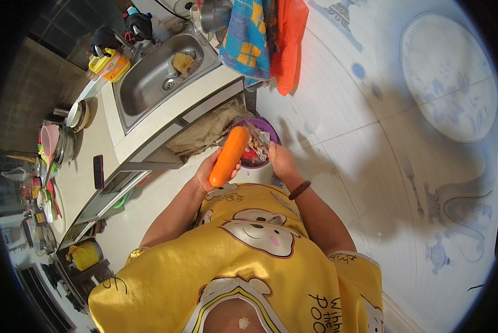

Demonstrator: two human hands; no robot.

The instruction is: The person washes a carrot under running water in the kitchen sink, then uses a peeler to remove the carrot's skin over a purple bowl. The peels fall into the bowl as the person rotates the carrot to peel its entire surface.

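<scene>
My left hand (207, 171) holds a thick, smooth orange carrot (229, 157) from below, with fingertips showing along its right side. The carrot is tilted, its upper end pointing away from me. To the right of it, my right hand (281, 160) has its fingers curled around a thin greyish object (260, 135) that reaches towards the carrot's far end. Its exact kind is hard to tell against the clutter behind. Below both hands stands a purple bin (274, 130) on the floor, with eggshells (256, 145) and other scraps inside; the carrot hides part of it.
A steel sink (142, 93) with a yellow scrubber (183, 62) lies ahead left. Beside it are a yellow jug (110, 66), bowls (75, 114) and a phone (98, 171) near the counter edge. A checked towel (246, 39) and red bag (289, 45) hang by the tiled wall (340, 104).
</scene>
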